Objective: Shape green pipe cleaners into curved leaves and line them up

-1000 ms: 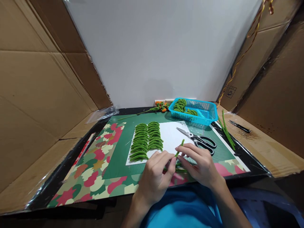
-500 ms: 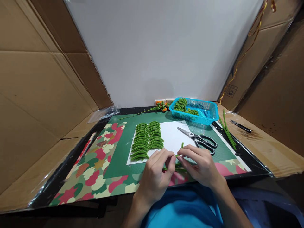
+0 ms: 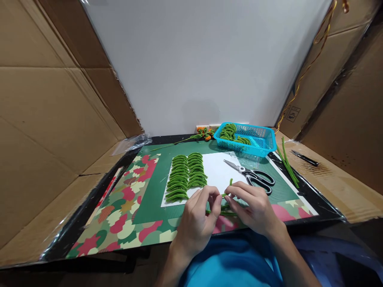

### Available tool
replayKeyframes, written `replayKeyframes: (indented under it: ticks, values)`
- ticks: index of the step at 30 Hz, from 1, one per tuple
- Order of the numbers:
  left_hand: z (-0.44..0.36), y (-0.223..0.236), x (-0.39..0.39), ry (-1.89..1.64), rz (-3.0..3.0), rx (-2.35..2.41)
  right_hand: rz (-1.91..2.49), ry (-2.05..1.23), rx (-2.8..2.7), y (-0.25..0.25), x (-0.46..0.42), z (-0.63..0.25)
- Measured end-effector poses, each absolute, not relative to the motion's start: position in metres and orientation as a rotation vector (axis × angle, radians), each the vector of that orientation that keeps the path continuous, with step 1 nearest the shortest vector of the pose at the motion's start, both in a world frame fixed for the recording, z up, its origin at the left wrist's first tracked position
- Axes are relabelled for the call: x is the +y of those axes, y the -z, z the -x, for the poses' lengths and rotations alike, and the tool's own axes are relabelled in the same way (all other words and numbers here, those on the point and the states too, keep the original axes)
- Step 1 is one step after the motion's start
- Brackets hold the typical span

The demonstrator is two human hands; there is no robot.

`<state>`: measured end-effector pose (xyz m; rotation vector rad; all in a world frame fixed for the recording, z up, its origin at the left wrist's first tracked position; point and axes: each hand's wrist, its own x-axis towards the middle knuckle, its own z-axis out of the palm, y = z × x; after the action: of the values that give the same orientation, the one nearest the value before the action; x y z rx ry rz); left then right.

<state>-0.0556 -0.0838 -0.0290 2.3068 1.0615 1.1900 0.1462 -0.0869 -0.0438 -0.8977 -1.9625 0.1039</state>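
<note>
A short green pipe cleaner (image 3: 224, 195) is pinched between the fingertips of my left hand (image 3: 197, 219) and my right hand (image 3: 254, 205). Its free end pokes up past my right fingers. More green pipe cleaners (image 3: 229, 213) lie beneath my hands, partly hidden by them. Left of my hands, a white sheet of paper (image 3: 218, 167) carries two columns of curved green pipe cleaner pieces (image 3: 178, 177), laid closely one above another. Scissors (image 3: 254, 174) with black and white handles rest just beyond my right hand, blades partly on the paper.
A blue basket (image 3: 263, 149) with green pieces in it stands at the back right. Orange flowers (image 3: 206, 133) on green stems lie beside it. Long green stems (image 3: 287, 163) and a dark-handled craft knife (image 3: 305, 158) are at the right. Cardboard walls (image 3: 54, 99) enclose the sides.
Both hands keep nearly the same place and their pinch on the pipe cleaner. Slightly more of it shows between the fingertips. The whole view has shifted a little.
</note>
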Motion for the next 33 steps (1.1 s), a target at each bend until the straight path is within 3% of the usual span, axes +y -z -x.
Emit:
replayKeyframes:
  ticks: [33]
  values:
    - [0.0567,0.0290,-0.0838,-1.147,-2.298,1.026,0.888,-0.136,-1.982,0.0430,-0.0866,-0.1453]
